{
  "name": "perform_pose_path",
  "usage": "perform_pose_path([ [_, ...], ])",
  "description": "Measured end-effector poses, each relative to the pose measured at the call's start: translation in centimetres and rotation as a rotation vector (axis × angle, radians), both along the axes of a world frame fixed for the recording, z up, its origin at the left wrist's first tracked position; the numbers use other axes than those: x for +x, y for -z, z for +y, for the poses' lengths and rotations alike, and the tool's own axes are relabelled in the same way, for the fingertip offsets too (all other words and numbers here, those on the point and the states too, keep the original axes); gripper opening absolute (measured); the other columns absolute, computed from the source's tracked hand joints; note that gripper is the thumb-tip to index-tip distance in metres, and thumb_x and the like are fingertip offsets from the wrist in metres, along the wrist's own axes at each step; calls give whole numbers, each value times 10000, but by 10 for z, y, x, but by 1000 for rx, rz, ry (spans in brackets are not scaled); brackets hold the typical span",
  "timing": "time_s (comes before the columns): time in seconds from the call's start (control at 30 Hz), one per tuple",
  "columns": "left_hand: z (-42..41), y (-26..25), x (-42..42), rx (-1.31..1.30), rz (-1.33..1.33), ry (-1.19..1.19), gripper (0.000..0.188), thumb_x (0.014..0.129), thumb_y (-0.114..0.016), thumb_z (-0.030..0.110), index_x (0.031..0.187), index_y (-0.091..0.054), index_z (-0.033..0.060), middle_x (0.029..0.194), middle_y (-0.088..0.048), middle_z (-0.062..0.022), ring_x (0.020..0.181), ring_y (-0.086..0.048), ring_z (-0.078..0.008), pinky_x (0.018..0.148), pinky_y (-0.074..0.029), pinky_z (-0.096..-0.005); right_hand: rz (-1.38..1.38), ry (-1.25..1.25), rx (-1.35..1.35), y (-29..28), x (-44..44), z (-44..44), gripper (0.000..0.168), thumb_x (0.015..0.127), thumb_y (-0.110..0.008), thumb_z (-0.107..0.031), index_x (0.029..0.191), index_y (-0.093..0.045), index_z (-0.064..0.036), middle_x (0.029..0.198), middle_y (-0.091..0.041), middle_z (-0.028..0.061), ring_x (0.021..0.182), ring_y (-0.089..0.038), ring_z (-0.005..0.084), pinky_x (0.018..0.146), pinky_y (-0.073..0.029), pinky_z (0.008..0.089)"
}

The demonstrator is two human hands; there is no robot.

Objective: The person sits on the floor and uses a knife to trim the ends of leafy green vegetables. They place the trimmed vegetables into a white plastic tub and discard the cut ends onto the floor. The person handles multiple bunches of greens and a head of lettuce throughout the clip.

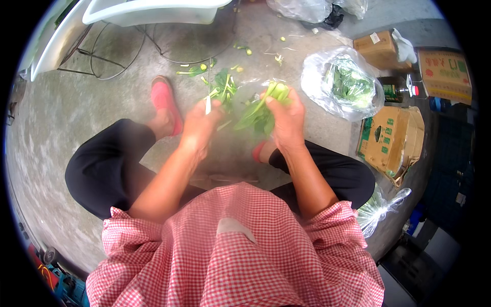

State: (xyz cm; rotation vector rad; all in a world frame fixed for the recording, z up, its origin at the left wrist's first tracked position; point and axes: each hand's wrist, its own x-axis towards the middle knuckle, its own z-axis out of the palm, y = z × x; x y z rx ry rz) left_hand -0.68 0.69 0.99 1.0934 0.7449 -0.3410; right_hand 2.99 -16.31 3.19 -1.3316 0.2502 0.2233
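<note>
My left hand is closed around the pale handle of a thin knife, whose narrow blade points away from me over the floor. In my right hand is a leafy green vegetable, its pale stems up by my thumb and its leaves hanging toward the left. Cut leaves and stems lie on the concrete just beyond my left hand. To the right of my right hand rests a clear plastic bag with leafy greens inside.
White plastic tubs stand at the upper left beside a wire stand. Cardboard boxes and a dark bottle line the right side. A tied bag of greens lies beside my right knee. More plastic bags are at the top.
</note>
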Motion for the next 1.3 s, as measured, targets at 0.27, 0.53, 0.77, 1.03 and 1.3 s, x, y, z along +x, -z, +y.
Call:
perform_pose_path([
  [0.27, -6, -9, 4, -126, -218, 130, 194, 833, -536, 10, 1013, -601, 43, 789, -578, 9, 565, -479, -71, 511, -388, -220, -24, 17, 79, -4, -3, 6, 258, 828, -545, 36, 1078, -492, -3, 957, -607, 74, 882, -582, 136, 795, -464, 261],
  [0.53, 5, 0, 8, 415, -259, 158, 163, 825, -610, 93, 970, -639, 24, 821, -614, -24, 737, -546, -83, 646, -429, -224, 39, -16, 119, -12, -1, 5, 279, 809, -568, 43, 1074, -498, -11, 956, -612, 76, 889, -583, 137, 810, -466, 270],
  [0.77, -17, -22, 10, 360, -552, 194, 197, 738, -706, 129, 870, -611, 19, 797, -598, -20, 733, -549, -93, 680, -450, -246, 58, -153, 150, -10, -11, 10, 294, 802, -595, 38, 1078, -508, -8, 960, -594, 44, 864, -571, 96, 765, -473, 228],
  [1.03, -5, -34, 14, 28, -244, 152, 127, 769, -682, 141, 804, -615, 38, 708, -587, 10, 642, -534, -65, 586, -438, -217, 26, -311, 29, -9, -14, 7, 326, 772, -618, 41, 1079, -516, -3, 956, -572, 31, 849, -580, 98, 746, -487, 238],
  [1.3, 2, -14, 19, 152, -130, 74, 159, 832, -611, 184, 815, -633, 27, 738, -586, 6, 636, -502, -63, 552, -398, -224, 96, -323, 76, -16, -13, 10, 332, 764, -613, 44, 1077, -511, 10, 944, -584, 50, 846, -613, 138, 748, -498, 254],
])
